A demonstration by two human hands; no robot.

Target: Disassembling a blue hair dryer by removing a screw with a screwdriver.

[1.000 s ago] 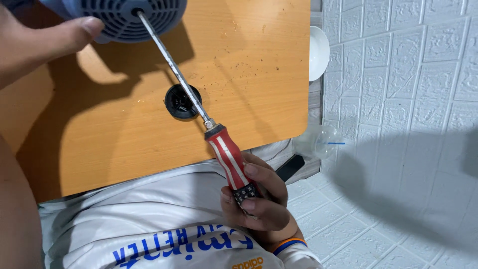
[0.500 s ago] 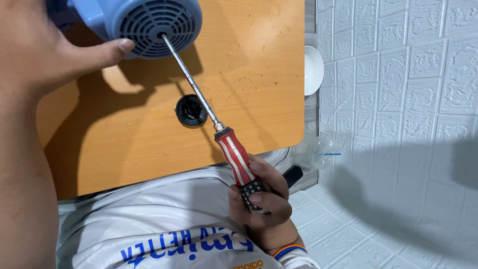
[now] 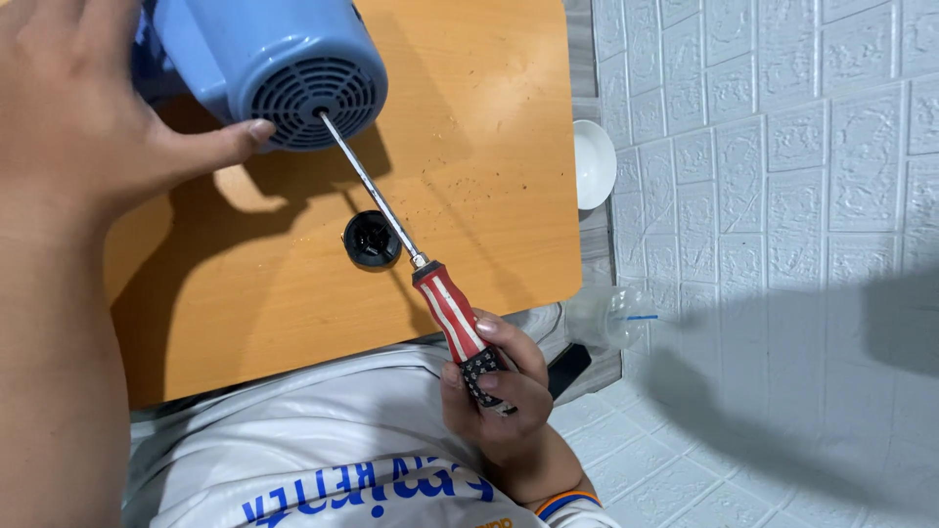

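Observation:
A blue plastic motor housing [image 3: 262, 61] with a round vented end lies at the top of the wooden table [image 3: 489, 147]. My left hand [image 3: 93, 117] rests against its left side, thumb touching the vent's rim. My right hand [image 3: 499, 396] grips the red-and-white striped handle of a long screwdriver [image 3: 445, 303]. Its metal shaft slants up-left, and the tip sits in the middle of the vented end. A small round black cap [image 3: 371, 239] lies on the table just under the shaft.
A white bowl [image 3: 593, 163] stands off the table's right edge, against the white textured wall panels [image 3: 782, 196]. A clear plastic piece [image 3: 608, 315] and a dark object [image 3: 567, 370] lie below the table's right corner. My white shirt fills the lower view.
The view has shifted so the blue housing shows more fully. My left hand has closed in on the housing. The screwdriver tip stays at the vent's centre.

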